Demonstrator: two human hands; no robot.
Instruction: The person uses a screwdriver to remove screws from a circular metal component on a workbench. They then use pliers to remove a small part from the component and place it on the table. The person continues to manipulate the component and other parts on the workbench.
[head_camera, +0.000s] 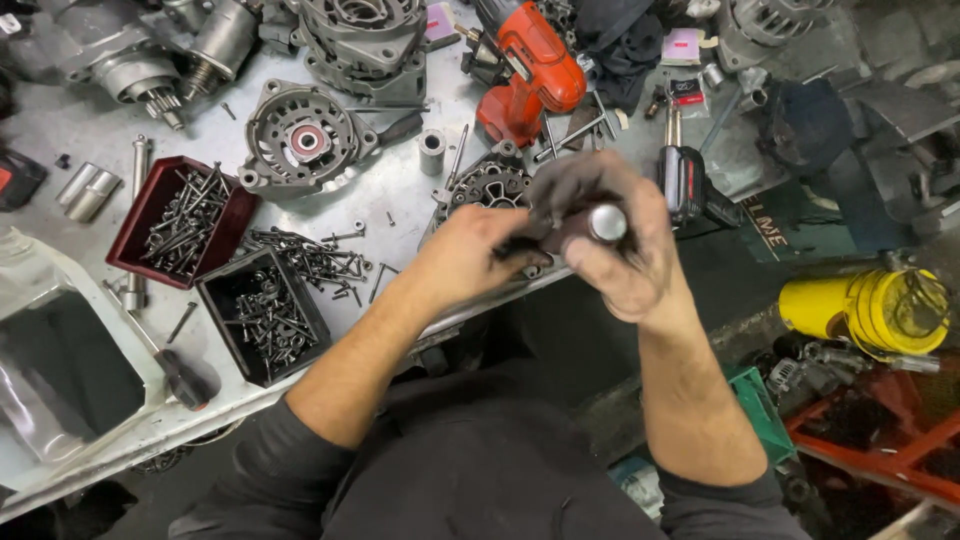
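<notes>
At the far left of the metal counter (70, 140) lie a pair of short steel sleeves (88, 190), then a dark red tray (135, 215) of long bolts and, just in front of it, a black tray (222, 300) of smaller screws, with loose screws (320, 262) scattered beside them. Behind these sits a grey alternator housing (303, 140). Over the counter's front edge the left hand (470, 255) is closed around one end of a small dark cylindrical part (560, 235), and the right hand (615, 240) grips its other end, where a shiny metal cap (607, 222) shows between the fingers. Behind the hands stands an orange power drill (530, 65); a yellow canister (865, 312) lies far right, below the counter.
</notes>
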